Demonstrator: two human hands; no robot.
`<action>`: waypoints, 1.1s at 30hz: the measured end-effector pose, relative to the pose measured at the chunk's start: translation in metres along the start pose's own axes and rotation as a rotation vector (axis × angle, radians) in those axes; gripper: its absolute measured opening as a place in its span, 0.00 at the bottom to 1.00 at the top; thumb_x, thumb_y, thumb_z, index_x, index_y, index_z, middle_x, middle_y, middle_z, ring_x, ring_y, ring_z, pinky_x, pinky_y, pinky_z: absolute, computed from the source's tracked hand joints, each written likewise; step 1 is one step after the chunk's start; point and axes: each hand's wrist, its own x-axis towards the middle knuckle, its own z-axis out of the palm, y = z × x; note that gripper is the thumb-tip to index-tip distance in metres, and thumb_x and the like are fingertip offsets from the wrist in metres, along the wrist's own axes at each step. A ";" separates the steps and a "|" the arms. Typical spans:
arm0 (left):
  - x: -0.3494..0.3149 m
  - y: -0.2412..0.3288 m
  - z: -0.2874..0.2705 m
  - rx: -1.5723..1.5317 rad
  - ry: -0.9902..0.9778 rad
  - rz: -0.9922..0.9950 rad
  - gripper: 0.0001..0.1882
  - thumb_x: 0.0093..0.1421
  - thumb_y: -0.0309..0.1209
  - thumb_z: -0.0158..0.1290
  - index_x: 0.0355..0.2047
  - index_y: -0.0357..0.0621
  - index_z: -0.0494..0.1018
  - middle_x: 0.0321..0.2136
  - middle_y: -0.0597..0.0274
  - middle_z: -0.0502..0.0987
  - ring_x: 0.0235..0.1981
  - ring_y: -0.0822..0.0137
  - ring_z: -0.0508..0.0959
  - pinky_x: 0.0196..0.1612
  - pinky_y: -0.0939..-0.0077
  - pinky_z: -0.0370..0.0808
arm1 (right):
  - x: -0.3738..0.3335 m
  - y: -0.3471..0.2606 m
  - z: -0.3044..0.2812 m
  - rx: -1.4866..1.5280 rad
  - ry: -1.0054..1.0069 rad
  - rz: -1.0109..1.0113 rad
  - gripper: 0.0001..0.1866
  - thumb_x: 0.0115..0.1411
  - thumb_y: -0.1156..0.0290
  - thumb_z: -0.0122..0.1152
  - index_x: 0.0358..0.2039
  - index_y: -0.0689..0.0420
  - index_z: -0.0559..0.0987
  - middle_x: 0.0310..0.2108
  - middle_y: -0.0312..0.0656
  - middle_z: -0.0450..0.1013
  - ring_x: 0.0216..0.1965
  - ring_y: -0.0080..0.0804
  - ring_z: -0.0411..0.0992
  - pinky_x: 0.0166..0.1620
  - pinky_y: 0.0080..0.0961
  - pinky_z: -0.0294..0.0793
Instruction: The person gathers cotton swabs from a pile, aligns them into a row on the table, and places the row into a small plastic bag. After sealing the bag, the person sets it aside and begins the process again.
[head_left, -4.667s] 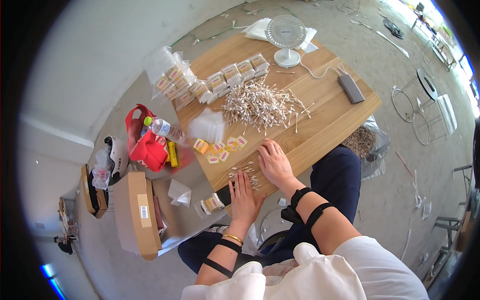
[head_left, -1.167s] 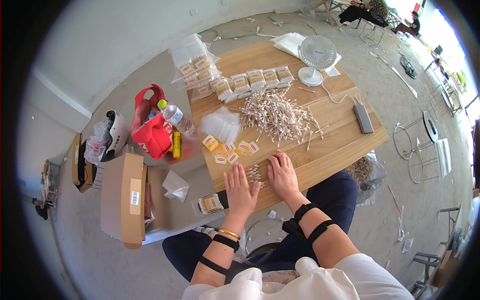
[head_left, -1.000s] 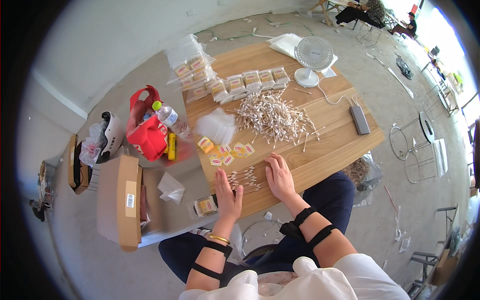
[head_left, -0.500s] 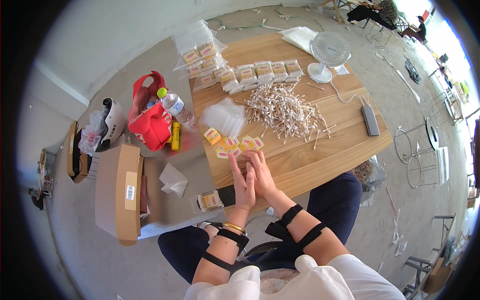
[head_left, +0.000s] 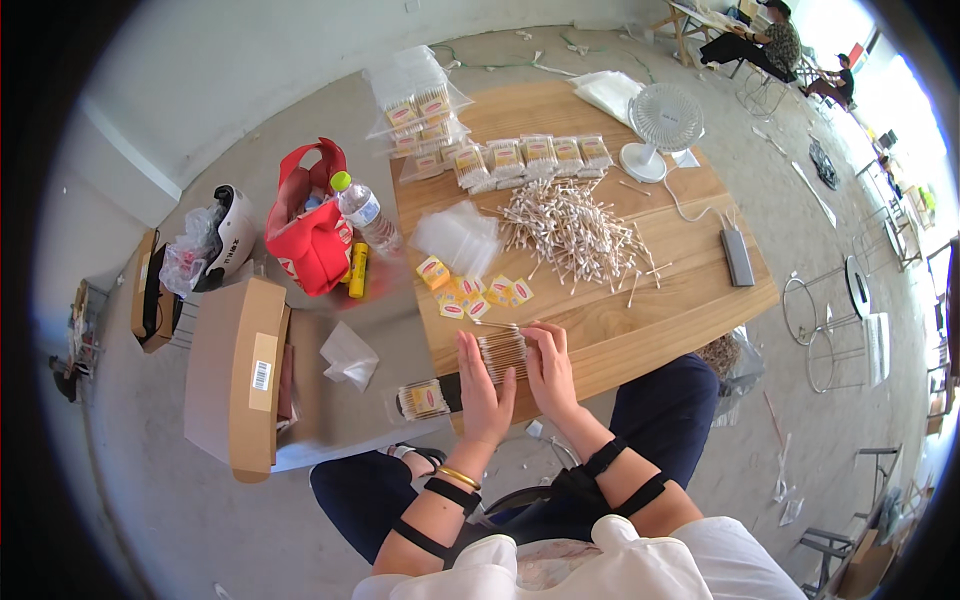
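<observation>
A flat row of cotton swabs (head_left: 503,353) lies on the wooden table near its front edge, between my two hands. My left hand (head_left: 484,396) is open along the row's left ends, fingers stretched out and thumb slanting over the near side. On the opposite side, my right hand (head_left: 551,368) has its fingers extended against the right ends, with its thumb partly hidden. One swab (head_left: 494,323) lies slightly apart at the row's far end. Small yellow-and-white printed cards (head_left: 468,296) are spread just beyond, and a filled pack of swabs (head_left: 423,400) sits left of my left wrist.
A large pile of loose swabs (head_left: 580,230) covers mid-table. Clear plastic bags (head_left: 457,238) lie left of it; packed swabs (head_left: 538,153) line the back. A white fan (head_left: 666,120) is wired to a grey power bank (head_left: 737,257). A bottle (head_left: 366,215) and cardboard box (head_left: 235,375) stand left.
My hands, pressed close together before, have moved apart to either side of the swab row, which now shows plainly between them. The whole view has shifted slightly.
</observation>
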 end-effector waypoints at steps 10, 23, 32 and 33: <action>0.000 0.005 0.006 0.805 -0.220 0.209 0.45 0.68 0.58 0.43 0.73 0.37 0.48 0.73 0.48 0.52 0.75 0.52 0.49 0.74 0.39 0.39 | 0.073 0.025 0.015 -0.485 -0.280 -0.201 0.08 0.55 0.71 0.63 0.37 0.52 0.80 0.45 0.47 0.71 0.49 0.47 0.70 0.51 0.42 0.72; -0.008 0.006 0.006 0.826 -0.251 0.187 0.48 0.66 0.60 0.44 0.72 0.35 0.49 0.73 0.47 0.52 0.76 0.52 0.48 0.74 0.36 0.36 | 0.081 0.021 0.000 -0.515 -0.471 -0.412 0.02 0.58 0.72 0.61 0.32 0.52 0.78 0.40 0.41 0.72 0.46 0.44 0.71 0.50 0.42 0.72; 0.012 0.012 0.008 0.912 -0.289 0.214 0.49 0.67 0.63 0.40 0.73 0.33 0.48 0.74 0.45 0.48 0.76 0.52 0.45 0.75 0.41 0.34 | 0.056 0.022 -0.036 -0.452 -0.191 -0.244 0.04 0.58 0.77 0.59 0.34 0.55 0.78 0.38 0.44 0.71 0.45 0.48 0.70 0.49 0.42 0.72; 0.014 0.013 0.009 0.968 -0.352 0.172 0.50 0.67 0.64 0.36 0.73 0.33 0.46 0.75 0.46 0.45 0.77 0.53 0.43 0.75 0.42 0.32 | 0.050 0.023 -0.039 -0.416 -0.144 -0.235 0.04 0.57 0.78 0.59 0.34 0.55 0.78 0.37 0.45 0.71 0.45 0.48 0.70 0.49 0.42 0.72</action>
